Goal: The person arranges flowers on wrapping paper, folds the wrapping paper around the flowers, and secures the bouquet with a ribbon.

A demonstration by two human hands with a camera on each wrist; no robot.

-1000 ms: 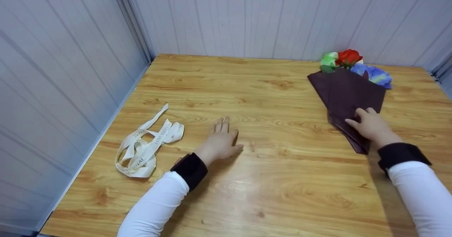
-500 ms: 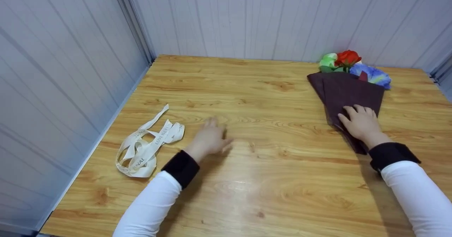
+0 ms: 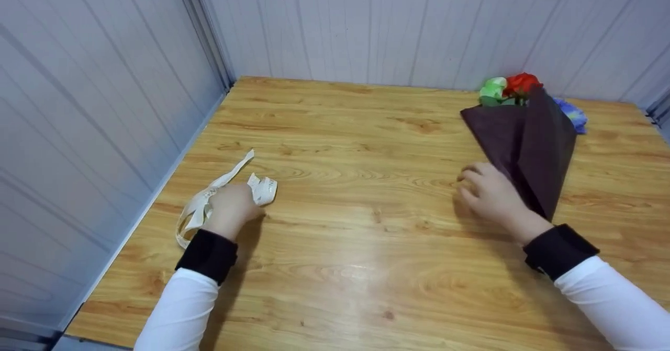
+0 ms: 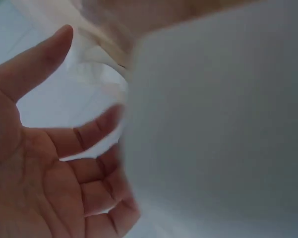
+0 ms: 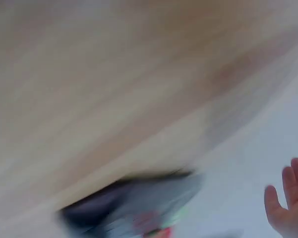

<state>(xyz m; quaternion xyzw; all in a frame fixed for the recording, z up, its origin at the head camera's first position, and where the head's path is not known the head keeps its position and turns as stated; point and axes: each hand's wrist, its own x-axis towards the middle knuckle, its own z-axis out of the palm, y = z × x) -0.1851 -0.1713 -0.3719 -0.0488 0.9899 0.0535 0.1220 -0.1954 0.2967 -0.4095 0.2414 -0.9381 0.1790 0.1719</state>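
Ribbon (image 3: 199, 202) is on the left of the table (image 3: 335, 236), right under the left grip (image 3: 231, 205) (looks apart), tail slanting away, right grip (image 3: 491, 194), also apart, over beside the bouquet (image 3: 544, 152).

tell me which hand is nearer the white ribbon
Left. The left hand is over the ribbon, hiding part of it; the right hand is well off to its right, beside the bouquet.
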